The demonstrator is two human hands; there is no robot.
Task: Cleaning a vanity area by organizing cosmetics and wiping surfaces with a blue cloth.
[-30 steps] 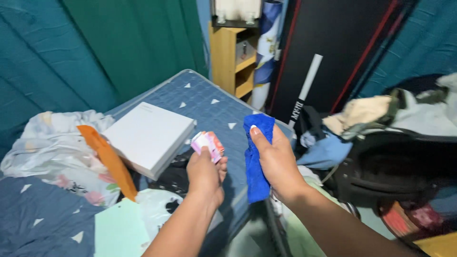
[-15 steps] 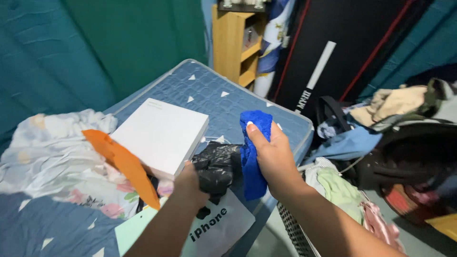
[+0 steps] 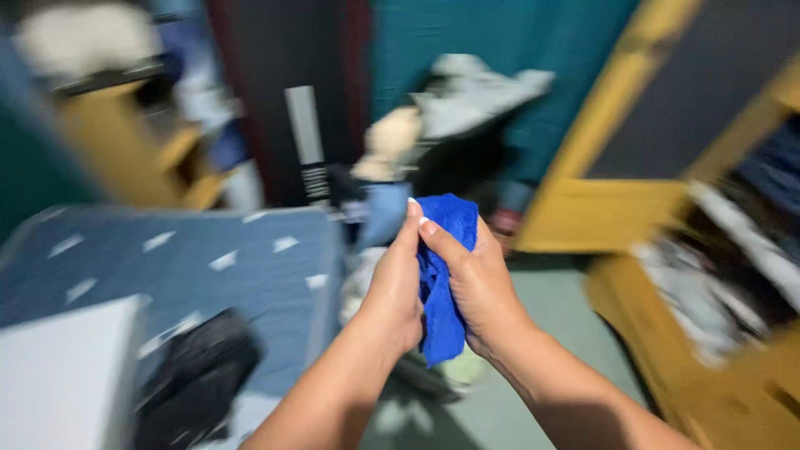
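Note:
A bright blue cloth point(image 3: 446, 275) hangs bunched between both my hands at the centre of the view. My right hand point(image 3: 477, 287) grips it with the thumb pressed on top. My left hand point(image 3: 394, 292) presses against its other side, fingers wrapped on the fabric. The small pink and white packet from before is out of sight. The whole picture is blurred by motion.
A blue quilted mattress point(image 3: 167, 267) lies at the left with a white flat box point(image 3: 67, 383) and a black plastic bag point(image 3: 196, 375) on it. A yellow wooden frame point(image 3: 617, 208) and shelves stand at the right, piled clothes point(image 3: 467, 92) behind, green floor point(image 3: 533, 333) below.
The view has swung to the right. My left hand has left the packet and the bed and come up onto the blue cloth beside my right hand.

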